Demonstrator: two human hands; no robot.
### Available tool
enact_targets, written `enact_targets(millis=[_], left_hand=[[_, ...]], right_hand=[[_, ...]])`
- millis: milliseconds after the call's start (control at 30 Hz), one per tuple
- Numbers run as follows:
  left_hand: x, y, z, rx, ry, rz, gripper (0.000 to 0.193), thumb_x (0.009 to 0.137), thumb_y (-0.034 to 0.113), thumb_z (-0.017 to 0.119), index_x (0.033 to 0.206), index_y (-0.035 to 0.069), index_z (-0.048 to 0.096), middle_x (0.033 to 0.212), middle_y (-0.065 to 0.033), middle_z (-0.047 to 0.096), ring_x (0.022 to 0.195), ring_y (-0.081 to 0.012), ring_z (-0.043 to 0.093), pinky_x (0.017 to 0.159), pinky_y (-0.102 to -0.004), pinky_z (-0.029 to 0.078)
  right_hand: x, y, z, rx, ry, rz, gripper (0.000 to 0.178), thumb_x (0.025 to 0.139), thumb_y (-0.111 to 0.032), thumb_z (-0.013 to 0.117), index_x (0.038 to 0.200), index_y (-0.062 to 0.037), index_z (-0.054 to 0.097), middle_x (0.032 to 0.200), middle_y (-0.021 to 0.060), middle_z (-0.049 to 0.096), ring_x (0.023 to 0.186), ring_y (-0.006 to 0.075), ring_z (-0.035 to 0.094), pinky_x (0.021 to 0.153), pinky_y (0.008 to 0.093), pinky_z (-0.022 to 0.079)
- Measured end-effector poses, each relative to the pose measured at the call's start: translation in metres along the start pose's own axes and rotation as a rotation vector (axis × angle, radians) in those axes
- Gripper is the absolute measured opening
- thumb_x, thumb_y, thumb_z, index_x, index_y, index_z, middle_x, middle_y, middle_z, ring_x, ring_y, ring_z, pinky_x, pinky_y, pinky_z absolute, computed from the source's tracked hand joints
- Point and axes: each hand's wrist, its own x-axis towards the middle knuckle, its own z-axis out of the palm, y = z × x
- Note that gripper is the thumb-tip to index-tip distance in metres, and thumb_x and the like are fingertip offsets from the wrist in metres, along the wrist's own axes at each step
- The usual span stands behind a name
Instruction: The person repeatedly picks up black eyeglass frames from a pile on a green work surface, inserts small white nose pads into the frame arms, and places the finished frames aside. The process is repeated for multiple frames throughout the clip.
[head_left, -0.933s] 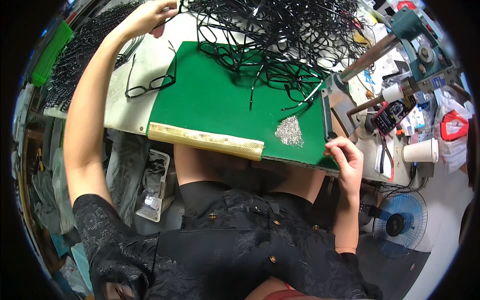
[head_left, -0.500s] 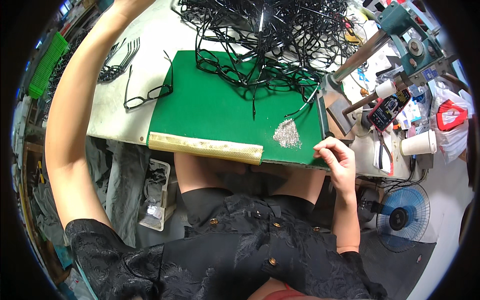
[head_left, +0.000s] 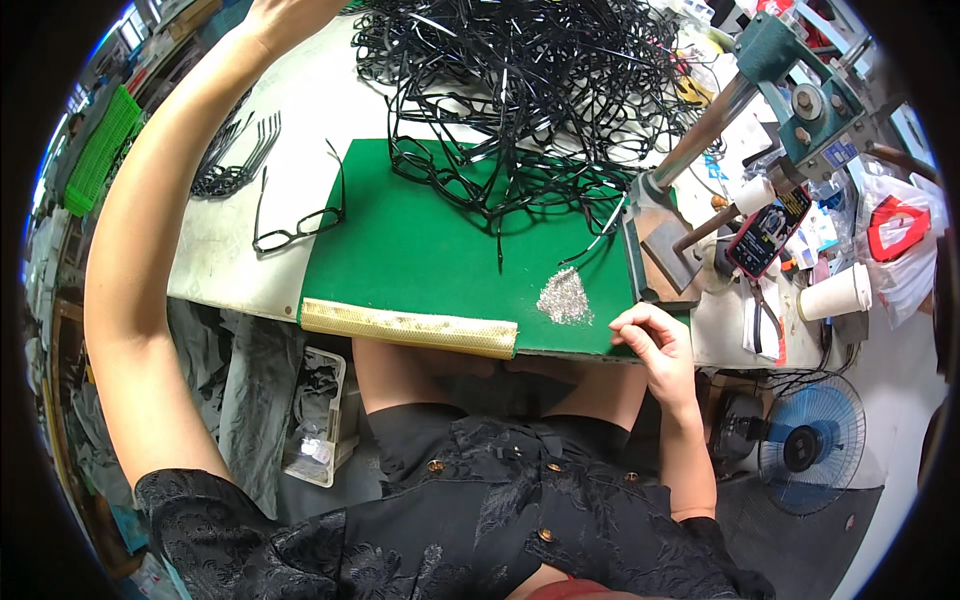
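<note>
My left arm stretches far forward, and my left hand (head_left: 290, 22) is at the top edge by the big heap of black eyeglass frames (head_left: 530, 90). Its fingertips are cut off there, so any hold is hidden. My right hand (head_left: 660, 348) is at the near right edge of the green mat (head_left: 430, 255), thumb and bent fingers drawn together; anything between them is too small to make out. Just left of it lies a small pile of tiny silvery pieces (head_left: 565, 297). One pair of black glasses (head_left: 300, 233) rests with temples open at the mat's left edge.
A green bench press (head_left: 800, 95) with a metal post stands on the right, near a phone (head_left: 768, 232), pliers (head_left: 766, 320) and a white cup (head_left: 836, 294). Gold textured strip (head_left: 410, 328) covers the mat's front edge. Several stacked frames (head_left: 235, 160) lie left. A fan (head_left: 808, 445) stands below right.
The scene sits lower in the picture, as the view has tilted. My left hand shows a little more and reaches further right at the top. My right hand stays nearly where it was.
</note>
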Motion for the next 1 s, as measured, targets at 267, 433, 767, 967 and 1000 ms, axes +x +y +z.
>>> enact_targets(millis=[267, 433, 767, 967, 1000], left_hand=[[0.014, 0.017, -0.024, -0.657, -0.475, -0.819, 0.035, 0.087, 0.036, 0.057, 0.100, 0.004, 0.054, 0.079, -0.0215, 0.063, 0.077, -0.0387, 0.061, 0.080, -0.0481, 0.047], [-0.005, 0.019, 0.022, -0.846, -0.265, -1.063, 0.044, 0.090, 0.038, 0.055, 0.125, 0.012, 0.048, 0.074, -0.0215, 0.063, 0.061, -0.0351, 0.062, 0.058, -0.0458, 0.050], [-0.015, 0.008, 0.059, -1.674, 0.341, -0.917, 0.041, 0.082, 0.006, 0.063, 0.121, 0.007, 0.050, 0.087, -0.0046, 0.060, 0.075, -0.0107, 0.055, 0.068, -0.0235, 0.044], [0.011, 0.017, 0.023, -1.315, -0.042, -0.669, 0.033, 0.087, 0.007, 0.060, 0.117, 0.003, 0.048, 0.097, -0.0071, 0.062, 0.089, -0.0115, 0.056, 0.080, -0.0278, 0.045], [-0.012, 0.017, 0.060, -1.257, 0.173, -0.456, 0.016, 0.090, 0.009, 0.058, 0.103, 0.002, 0.052, 0.094, -0.0084, 0.063, 0.086, -0.0136, 0.058, 0.082, -0.0285, 0.047]], right_hand=[[0.000, 0.002, -0.003, -0.009, -0.010, 0.011, 0.008, 0.088, -0.005, 0.060, 0.091, 0.0003, 0.064, 0.082, 0.0023, 0.063, 0.076, 0.0082, 0.058, 0.070, 0.0212, 0.045], [0.000, 0.003, 0.000, 0.019, -0.021, 0.028, 0.008, 0.088, -0.005, 0.060, 0.091, 0.0004, 0.064, 0.083, 0.0024, 0.063, 0.076, 0.0081, 0.058, 0.069, 0.0212, 0.045], [0.004, 0.005, 0.003, 0.036, -0.028, 0.034, 0.008, 0.089, -0.005, 0.060, 0.092, 0.0006, 0.065, 0.084, 0.0027, 0.063, 0.076, 0.0082, 0.058, 0.069, 0.0209, 0.045], [0.006, -0.003, 0.010, -0.001, -0.066, 0.024, 0.009, 0.088, -0.006, 0.061, 0.092, 0.0005, 0.065, 0.083, 0.0029, 0.064, 0.076, 0.0080, 0.058, 0.069, 0.0210, 0.045], [0.010, -0.003, 0.016, 0.008, -0.104, 0.017, 0.009, 0.088, -0.006, 0.061, 0.093, 0.0005, 0.065, 0.082, 0.0029, 0.064, 0.076, 0.0079, 0.058, 0.069, 0.0211, 0.045]])
